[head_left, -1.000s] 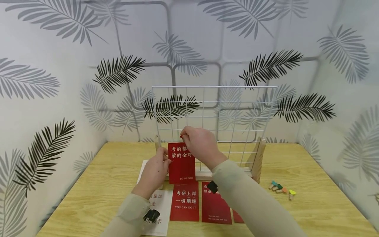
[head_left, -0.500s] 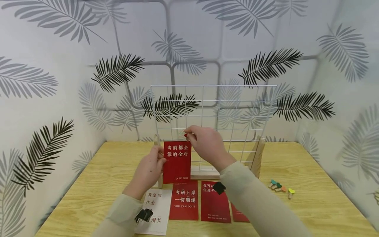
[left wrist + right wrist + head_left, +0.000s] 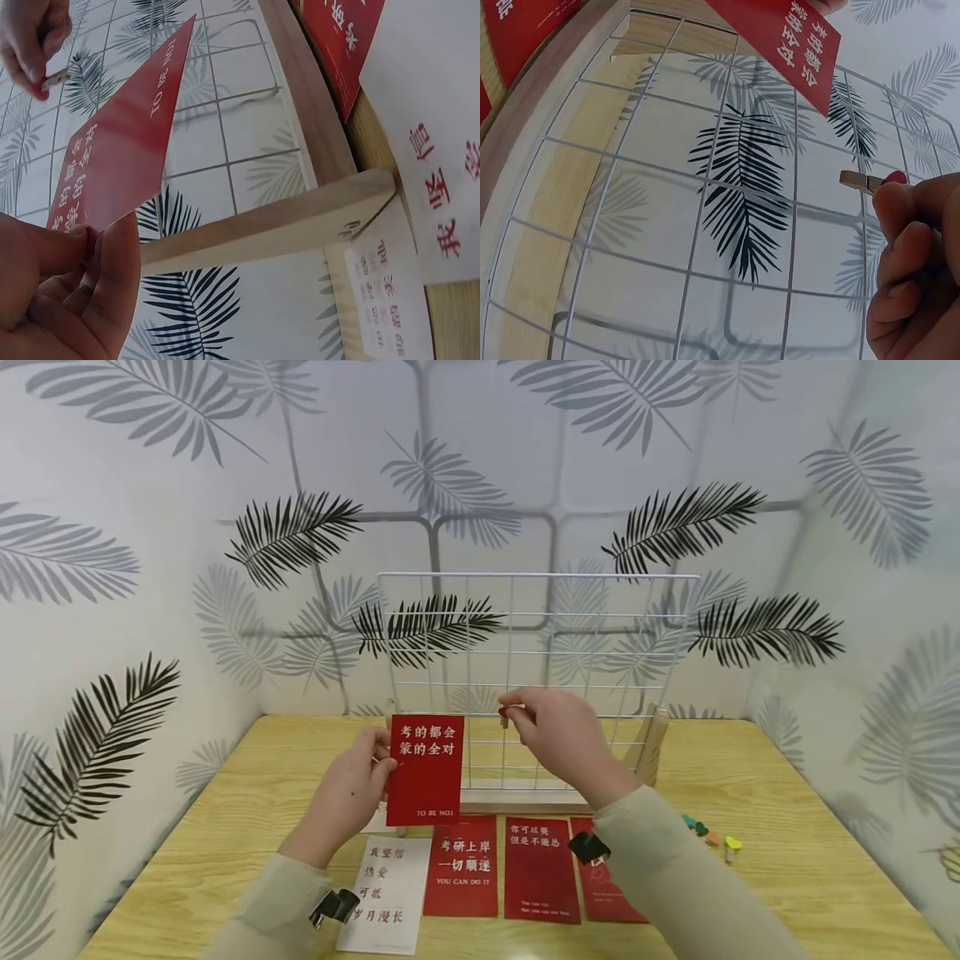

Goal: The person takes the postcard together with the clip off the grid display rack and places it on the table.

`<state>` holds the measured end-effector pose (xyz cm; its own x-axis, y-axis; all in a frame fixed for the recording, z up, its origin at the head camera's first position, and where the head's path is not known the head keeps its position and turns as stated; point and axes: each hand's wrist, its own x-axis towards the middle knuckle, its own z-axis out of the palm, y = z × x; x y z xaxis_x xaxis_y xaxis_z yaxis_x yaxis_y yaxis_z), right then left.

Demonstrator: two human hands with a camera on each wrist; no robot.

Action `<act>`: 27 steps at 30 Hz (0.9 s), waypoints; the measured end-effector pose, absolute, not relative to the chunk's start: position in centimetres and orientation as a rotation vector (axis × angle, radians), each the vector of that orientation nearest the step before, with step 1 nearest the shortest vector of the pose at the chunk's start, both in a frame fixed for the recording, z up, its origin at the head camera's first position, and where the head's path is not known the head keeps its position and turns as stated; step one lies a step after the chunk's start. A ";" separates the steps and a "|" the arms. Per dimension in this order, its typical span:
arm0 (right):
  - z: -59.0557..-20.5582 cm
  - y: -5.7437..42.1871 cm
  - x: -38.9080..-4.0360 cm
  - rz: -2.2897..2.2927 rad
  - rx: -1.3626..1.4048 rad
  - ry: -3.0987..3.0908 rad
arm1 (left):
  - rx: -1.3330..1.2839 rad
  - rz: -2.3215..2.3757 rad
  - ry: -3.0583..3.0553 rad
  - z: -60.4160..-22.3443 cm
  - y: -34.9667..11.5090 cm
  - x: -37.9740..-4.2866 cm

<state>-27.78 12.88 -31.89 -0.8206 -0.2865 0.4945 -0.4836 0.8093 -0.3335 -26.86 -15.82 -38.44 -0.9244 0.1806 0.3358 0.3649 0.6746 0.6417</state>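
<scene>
My left hand [image 3: 348,789] pinches a red card [image 3: 427,777] with white lettering by its left edge, holding it up in front of the left part of a white wire grid [image 3: 585,575]. My right hand [image 3: 566,735] pinches a small wooden clothespin [image 3: 859,181] with a red top, to the right of the card and apart from it. The clothespin's wooden end points away from the fingertips. In the left wrist view the card [image 3: 124,135] is tilted, with thumb and fingers at its corner.
The grid stands on a wooden base [image 3: 262,225]. In front lie several red cards [image 3: 461,881] and a white lettered card [image 3: 386,893]. Several clothespins with coloured tops [image 3: 712,837] lie on the table [image 3: 210,827] at right. A patterned wall covering [image 3: 495,443] stands behind.
My left hand has moved left with the red card. My right hand has moved right with the red-topped clothespin, widening the gap between clothespin and card.
</scene>
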 end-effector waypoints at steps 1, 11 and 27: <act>-32.1 13.3 -27.6 0.641 0.568 -2.575 | -0.445 -1.092 -2.643 -38.3 -16.0 -26.8; -33.5 17.7 -25.8 0.719 0.466 -2.627 | -0.455 -1.106 -2.665 -37.9 -18.5 -26.2; -37.1 24.3 -23.2 0.826 0.275 -2.680 | -0.372 -1.111 -2.689 -38.6 -22.0 -25.3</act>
<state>-23.15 24.32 -37.06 -0.9295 -0.0872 0.3583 -0.2738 0.8140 -0.5123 -25.29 -22.02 -38.58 -0.9466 0.1518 0.2843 0.3082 0.6843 0.6609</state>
